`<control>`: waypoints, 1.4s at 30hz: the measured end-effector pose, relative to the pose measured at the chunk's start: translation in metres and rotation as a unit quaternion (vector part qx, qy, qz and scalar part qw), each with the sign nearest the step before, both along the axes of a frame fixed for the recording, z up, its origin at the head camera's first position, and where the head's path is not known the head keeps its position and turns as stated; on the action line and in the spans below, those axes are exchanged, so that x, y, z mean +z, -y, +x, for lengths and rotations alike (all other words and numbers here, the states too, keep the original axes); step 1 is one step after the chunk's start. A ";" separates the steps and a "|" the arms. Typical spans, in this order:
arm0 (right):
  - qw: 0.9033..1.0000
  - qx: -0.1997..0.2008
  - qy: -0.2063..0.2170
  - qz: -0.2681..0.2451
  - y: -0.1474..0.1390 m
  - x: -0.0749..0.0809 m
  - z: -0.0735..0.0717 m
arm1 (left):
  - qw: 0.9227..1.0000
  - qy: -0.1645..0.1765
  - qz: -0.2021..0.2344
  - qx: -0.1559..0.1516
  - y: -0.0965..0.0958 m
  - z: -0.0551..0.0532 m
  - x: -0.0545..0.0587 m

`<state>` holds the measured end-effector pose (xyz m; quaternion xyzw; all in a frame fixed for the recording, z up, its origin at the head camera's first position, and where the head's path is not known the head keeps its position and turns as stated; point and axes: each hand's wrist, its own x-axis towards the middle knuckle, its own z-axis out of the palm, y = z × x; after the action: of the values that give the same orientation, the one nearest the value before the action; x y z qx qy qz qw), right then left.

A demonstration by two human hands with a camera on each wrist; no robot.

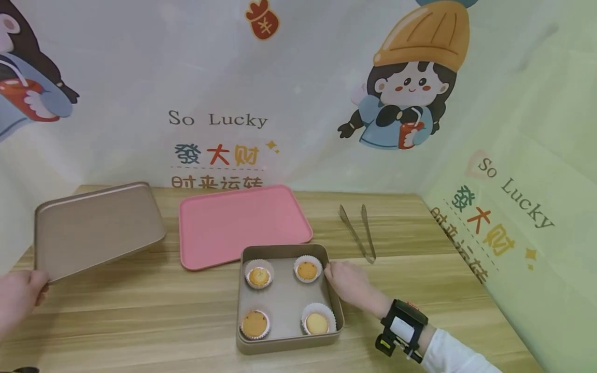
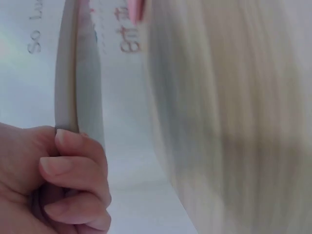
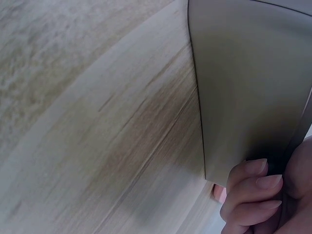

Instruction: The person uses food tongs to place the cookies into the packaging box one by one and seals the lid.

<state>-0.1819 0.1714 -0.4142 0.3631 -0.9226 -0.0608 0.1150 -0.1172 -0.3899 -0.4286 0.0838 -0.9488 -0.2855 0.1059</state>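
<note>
My left hand (image 1: 20,298) pinches the near left corner of a shallow bronze baking tray (image 1: 100,230), lifted and tilted over the table's left side. In the left wrist view its fingers (image 2: 80,183) curl under the tray's edge. My right hand (image 1: 351,286) grips the right rim of a deep square baking pan (image 1: 285,305), which sits on the table at centre. Several small cupcakes in white paper cups, such as the far right one (image 1: 307,270), lie near the pan's corners. In the right wrist view, curled fingers (image 3: 253,192) hold the pan's wall.
Behind the pan lies a pink tray (image 1: 240,223), its near right edge beside the pan's far rim. Metal tongs (image 1: 358,235) rest spread on the wooden table (image 1: 420,305) at the back right. A printed cloth (image 1: 303,93) hangs behind and along the sides.
</note>
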 end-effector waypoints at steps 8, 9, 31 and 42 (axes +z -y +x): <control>1.000 -0.002 0.006 -0.011 0.002 0.002 0.000 | 0.993 -0.052 -0.083 -0.070 -0.103 -0.014 0.069; 1.000 -0.004 0.009 -0.014 0.001 0.002 0.000 | 0.992 -0.064 -0.078 -0.080 -0.116 -0.017 0.073; 0.935 -0.134 0.220 -0.246 -0.004 0.021 -0.016 | 0.956 -0.150 -0.115 -0.224 -0.265 -0.042 0.066; 0.732 -0.144 0.445 -0.496 0.005 0.058 -0.064 | 0.965 -0.128 -0.089 -0.211 -0.274 -0.036 0.066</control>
<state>-0.2455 0.1660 -0.3562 0.1027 -0.8088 0.5580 -0.1549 -0.1537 -0.1160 -0.3631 -0.1656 -0.9450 -0.2246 0.1704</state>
